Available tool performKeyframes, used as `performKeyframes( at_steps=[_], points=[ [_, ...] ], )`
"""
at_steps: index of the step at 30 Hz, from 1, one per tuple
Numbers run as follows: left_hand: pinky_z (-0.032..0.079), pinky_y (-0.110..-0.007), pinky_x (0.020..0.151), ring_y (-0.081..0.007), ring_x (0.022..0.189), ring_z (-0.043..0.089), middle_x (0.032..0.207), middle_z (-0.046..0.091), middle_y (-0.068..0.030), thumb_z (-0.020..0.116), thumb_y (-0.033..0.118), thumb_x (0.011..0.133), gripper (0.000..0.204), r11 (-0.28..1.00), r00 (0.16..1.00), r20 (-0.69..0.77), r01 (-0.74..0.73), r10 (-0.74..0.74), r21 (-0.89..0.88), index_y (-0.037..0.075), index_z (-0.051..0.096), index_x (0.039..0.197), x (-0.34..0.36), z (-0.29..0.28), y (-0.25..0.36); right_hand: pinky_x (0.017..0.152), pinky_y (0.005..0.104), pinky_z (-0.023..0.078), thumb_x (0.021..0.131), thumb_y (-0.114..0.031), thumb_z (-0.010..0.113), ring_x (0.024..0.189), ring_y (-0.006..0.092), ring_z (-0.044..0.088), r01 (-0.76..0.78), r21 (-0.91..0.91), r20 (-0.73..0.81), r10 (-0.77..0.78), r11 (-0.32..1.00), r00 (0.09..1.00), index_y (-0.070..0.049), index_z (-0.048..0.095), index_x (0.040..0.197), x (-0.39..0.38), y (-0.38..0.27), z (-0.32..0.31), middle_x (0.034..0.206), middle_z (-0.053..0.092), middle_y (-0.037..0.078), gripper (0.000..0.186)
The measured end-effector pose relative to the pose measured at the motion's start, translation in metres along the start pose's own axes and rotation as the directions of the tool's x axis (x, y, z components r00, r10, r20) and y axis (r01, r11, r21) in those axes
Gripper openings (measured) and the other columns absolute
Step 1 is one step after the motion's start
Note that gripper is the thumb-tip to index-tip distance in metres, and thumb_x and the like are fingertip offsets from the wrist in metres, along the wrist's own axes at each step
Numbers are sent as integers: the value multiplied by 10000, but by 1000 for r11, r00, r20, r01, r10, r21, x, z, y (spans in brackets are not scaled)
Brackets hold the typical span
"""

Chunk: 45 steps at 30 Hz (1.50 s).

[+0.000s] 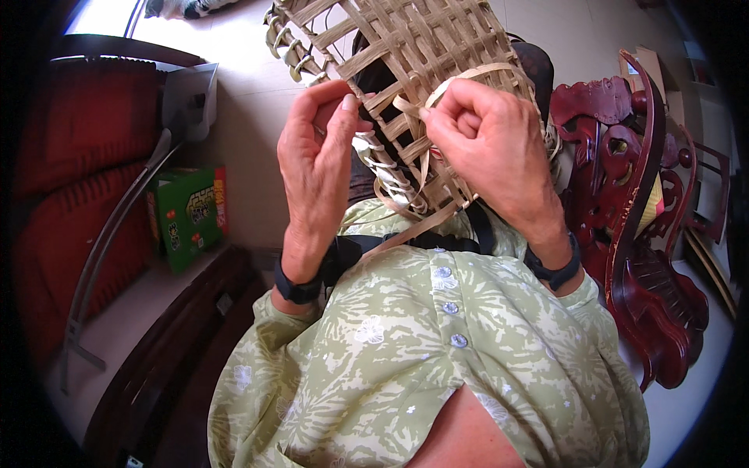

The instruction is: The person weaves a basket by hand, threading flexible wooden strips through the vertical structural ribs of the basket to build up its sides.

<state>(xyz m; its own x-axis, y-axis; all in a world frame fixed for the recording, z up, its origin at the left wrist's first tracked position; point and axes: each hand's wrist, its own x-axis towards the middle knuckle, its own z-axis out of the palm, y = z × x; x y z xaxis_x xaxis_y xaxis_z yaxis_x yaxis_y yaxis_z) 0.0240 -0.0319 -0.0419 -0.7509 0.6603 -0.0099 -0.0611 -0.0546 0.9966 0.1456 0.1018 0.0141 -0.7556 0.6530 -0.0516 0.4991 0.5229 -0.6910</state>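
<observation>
A woven panel of flat tan strips (441, 39) lies over my lap, with open gaps on its left side. White wrapping (386, 168) winds along its lower left edge. My right hand (488, 117) is above the weave, thumb and forefinger pinching a pale flat strip (407, 106) that loops out to the left. At the panel's left edge my left hand (320, 144) is closed, its thumb tip against the curled forefinger; whatever is between them is too small to make out. A loose tan strip end (413, 234) trails from the lower edge across my shirt.
At the left are a red cushioned seat (86, 117), a curved metal frame (117, 210) and a green box (187, 214). Dark wooden furniture (172, 359) is at lower left. Carved dark-red wooden furniture (636, 226) stands close on the right, with cardboard (647, 70) behind it.
</observation>
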Motion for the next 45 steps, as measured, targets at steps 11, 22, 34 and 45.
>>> performKeyframes(
  at_steps=[11,22,34,45],
  points=[
    [334,-174,492,9,592,436,788,576,80,571,66,997,258,955,870,393,271,-298,125,37,689,1225,44,-31,1,516,369,495,864,-163,712,540,255,655,131,-305,-246,-211,943,946,-74,583,746,15,-7,36,605,632,61,197],
    [317,-163,558,0,648,399,830,589,89,555,86,996,318,916,707,604,387,-367,103,63,659,1296,63,-28,12,508,392,482,856,-144,747,573,304,654,221,18,-240,-211,975,948,-126,636,910,-5,8,28,632,648,80,124],
    [331,-152,546,20,633,425,820,626,65,589,89,968,297,910,752,521,391,-403,139,52,685,1247,66,-31,2,478,387,466,835,-63,696,514,265,637,159,-226,-364,-235,961,901,-98,550,859,9,5,62,555,586,62,151],
    [509,-167,633,-54,779,658,1007,713,-41,657,35,907,282,943,891,324,331,-317,13,20,639,1188,60,-7,2,591,362,534,892,-138,703,657,260,670,359,-231,-291,-417,904,861,-88,674,932,15,12,-1,783,673,89,70]
  ],
)
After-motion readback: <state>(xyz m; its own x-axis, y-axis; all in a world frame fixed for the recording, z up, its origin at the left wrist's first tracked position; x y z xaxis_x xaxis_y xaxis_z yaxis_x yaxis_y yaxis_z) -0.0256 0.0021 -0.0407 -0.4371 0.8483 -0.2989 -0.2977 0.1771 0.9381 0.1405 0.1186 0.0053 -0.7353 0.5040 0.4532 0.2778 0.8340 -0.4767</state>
